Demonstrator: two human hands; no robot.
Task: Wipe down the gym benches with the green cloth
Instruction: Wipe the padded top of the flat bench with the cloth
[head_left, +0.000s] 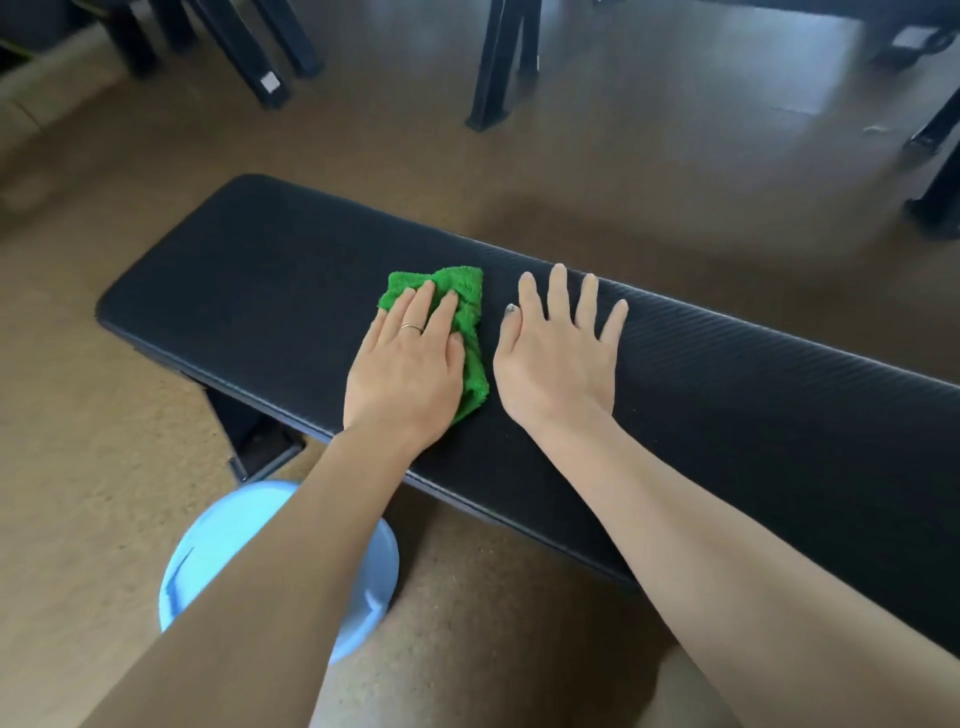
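Note:
A long black padded gym bench (249, 275) runs from the left middle to the right edge of the head view. A crumpled green cloth (465, 306) lies on its top near the middle. My left hand (410, 358) presses flat on the cloth with straight fingers, covering its left part. My right hand (558, 348) rests flat on the bare bench pad just right of the cloth, fingers spread, holding nothing.
A light blue bucket (208, 551) stands on the brown floor under my left forearm, beside the bench's black leg (254, 441). Black legs of other gym frames (498, 62) stand on the floor beyond the bench, more at the far right (935, 187).

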